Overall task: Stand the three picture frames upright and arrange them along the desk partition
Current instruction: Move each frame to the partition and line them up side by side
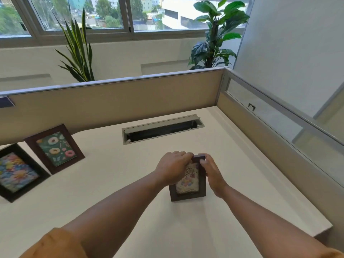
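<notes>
A dark brown frame with a birthday card picture (pixel 188 185) stands upright near the middle of the white desk (pixel 111 183). My left hand (pixel 172 167) grips its top left corner and my right hand (pixel 211 173) holds its top right edge. At the left, a brown frame with a donut picture (pixel 55 148) stands leaning back near the beige partition (pixel 121 103). A black frame with a colourful flower picture (pixel 16 173) stands beside it at the far left, partly cut off by the view's edge.
An open cable tray slot (pixel 162 129) is set into the desk behind the held frame. A side partition with a glass panel (pixel 264 112) runs along the right. Two potted plants (pixel 78 49) rise behind the partition.
</notes>
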`<move>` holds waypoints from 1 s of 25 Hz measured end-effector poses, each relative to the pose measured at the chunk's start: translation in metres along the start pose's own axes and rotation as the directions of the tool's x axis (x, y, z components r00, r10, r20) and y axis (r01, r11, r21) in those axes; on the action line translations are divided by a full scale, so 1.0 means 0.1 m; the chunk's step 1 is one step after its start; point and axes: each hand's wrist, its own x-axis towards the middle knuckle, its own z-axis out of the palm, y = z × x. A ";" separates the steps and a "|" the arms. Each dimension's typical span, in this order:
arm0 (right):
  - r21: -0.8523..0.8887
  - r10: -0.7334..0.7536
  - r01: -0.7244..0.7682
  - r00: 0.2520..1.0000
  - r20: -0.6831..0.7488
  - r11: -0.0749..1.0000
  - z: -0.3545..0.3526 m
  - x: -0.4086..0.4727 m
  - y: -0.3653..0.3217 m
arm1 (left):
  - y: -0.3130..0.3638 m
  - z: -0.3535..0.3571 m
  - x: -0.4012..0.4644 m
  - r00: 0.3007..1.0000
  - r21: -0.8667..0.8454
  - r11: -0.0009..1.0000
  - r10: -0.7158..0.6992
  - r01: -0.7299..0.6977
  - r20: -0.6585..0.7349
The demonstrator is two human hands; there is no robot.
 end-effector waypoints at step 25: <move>-0.041 0.203 -0.201 0.924 0.325 0.979 3.01 2.13 -0.13 | -3.02 -1.28 -1.12 0.883 0.222 0.855 -0.457 0.469 -0.109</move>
